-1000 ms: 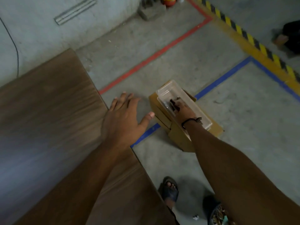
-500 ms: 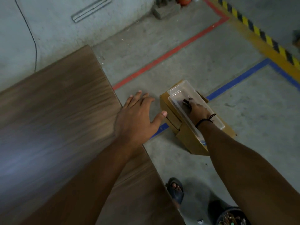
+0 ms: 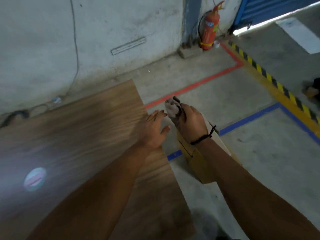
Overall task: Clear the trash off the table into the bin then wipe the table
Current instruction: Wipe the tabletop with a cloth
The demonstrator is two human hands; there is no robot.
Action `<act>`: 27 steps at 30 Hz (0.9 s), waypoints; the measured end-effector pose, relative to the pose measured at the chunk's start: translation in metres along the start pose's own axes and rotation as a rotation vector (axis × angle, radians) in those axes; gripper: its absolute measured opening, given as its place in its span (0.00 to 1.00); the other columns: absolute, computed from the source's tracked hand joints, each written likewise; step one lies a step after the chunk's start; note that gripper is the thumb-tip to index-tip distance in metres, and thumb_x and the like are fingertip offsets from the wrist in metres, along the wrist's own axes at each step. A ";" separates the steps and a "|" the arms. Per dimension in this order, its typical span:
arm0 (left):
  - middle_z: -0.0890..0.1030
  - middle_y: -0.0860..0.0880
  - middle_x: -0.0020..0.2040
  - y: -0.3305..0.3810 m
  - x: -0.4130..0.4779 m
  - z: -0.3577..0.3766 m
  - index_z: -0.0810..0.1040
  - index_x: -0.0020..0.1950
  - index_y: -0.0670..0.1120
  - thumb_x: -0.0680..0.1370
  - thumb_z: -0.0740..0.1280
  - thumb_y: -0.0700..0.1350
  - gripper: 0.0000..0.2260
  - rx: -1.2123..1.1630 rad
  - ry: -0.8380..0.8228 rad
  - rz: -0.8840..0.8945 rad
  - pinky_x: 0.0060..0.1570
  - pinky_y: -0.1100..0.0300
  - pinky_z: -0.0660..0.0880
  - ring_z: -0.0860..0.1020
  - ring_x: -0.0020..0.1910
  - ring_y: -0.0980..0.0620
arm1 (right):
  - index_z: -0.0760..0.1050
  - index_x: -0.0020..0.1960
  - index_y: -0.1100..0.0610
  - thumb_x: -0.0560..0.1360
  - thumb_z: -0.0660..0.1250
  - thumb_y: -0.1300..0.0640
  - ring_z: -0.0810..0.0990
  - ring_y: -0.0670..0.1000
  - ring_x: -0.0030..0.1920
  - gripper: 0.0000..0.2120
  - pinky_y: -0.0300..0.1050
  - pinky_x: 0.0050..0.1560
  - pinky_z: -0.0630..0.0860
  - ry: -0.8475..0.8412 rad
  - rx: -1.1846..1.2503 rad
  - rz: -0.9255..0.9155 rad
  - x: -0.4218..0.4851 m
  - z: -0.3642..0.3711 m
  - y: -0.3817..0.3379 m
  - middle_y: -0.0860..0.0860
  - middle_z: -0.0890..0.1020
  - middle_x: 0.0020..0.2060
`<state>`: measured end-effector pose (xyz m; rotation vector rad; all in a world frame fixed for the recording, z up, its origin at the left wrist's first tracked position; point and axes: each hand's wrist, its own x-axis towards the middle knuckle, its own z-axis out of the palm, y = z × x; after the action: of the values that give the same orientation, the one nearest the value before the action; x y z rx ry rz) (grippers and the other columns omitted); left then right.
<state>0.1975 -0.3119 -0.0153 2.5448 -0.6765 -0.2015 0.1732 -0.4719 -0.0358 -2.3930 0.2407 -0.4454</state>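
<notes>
Your right hand [image 3: 192,123] has its fingers curled round a crumpled grey cloth [image 3: 172,108], which sticks up out of your fist just off the far right corner of the table [image 3: 78,132], above the floor and not touching the tabletop. Your left hand [image 3: 153,130] lies flat beside it with straight, loosely spread fingers at the table's right edge, thumb reaching out past the edge; it grips nothing (the blur hides whether the palm presses on the wood). A black band [image 3: 204,136] circles your right wrist. Under that forearm a cardboard box [image 3: 199,163] stands on the floor just beside the table; what is in it is hidden by your arm. The tabletop is brown wood grain, streaked by motion blur, with a pale round patch [image 3: 34,179] near your left elbow, too smeared to identify. The floor [image 3: 259,161] is bare grey concrete crossed by red tape [image 3: 199,84], blue tape [image 3: 251,117] and a yellow-and-black stripe [image 3: 277,85]. Behind stands a stained concrete wall [image 3: 121,23] with a thin cable [image 3: 75,40] running down it. A red extinguisher [image 3: 209,30] stands at the wall's foot beside a concrete block [image 3: 189,51]; its blue and green labels are too blurred to read. A blue shutter [image 3: 268,7] shows at the top right.
</notes>
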 end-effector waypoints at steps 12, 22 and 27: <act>0.59 0.43 0.77 -0.124 -0.079 -0.104 0.59 0.76 0.42 0.80 0.57 0.53 0.27 0.314 0.010 -0.163 0.73 0.55 0.46 0.54 0.76 0.46 | 0.69 0.68 0.52 0.80 0.62 0.50 0.78 0.62 0.55 0.18 0.54 0.50 0.75 -0.294 -0.214 -0.062 0.007 0.083 -0.111 0.60 0.79 0.56; 0.60 0.46 0.77 -0.199 -0.091 -0.074 0.61 0.75 0.44 0.78 0.52 0.57 0.28 0.256 -0.041 -0.125 0.73 0.51 0.47 0.54 0.77 0.47 | 0.64 0.73 0.50 0.73 0.61 0.44 0.58 0.60 0.74 0.29 0.59 0.74 0.52 -0.360 -0.494 0.009 -0.028 0.116 -0.094 0.56 0.63 0.74; 0.62 0.45 0.76 -0.222 -0.096 -0.065 0.66 0.73 0.43 0.74 0.44 0.59 0.33 0.213 -0.054 -0.040 0.73 0.51 0.51 0.58 0.75 0.45 | 0.60 0.74 0.51 0.77 0.58 0.53 0.58 0.58 0.74 0.26 0.58 0.73 0.53 -0.387 -0.612 0.151 -0.029 0.147 -0.129 0.54 0.63 0.74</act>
<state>0.2265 -0.0688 -0.0686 2.7671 -0.7014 -0.2235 0.2090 -0.2791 -0.0625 -2.9589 0.4233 0.2017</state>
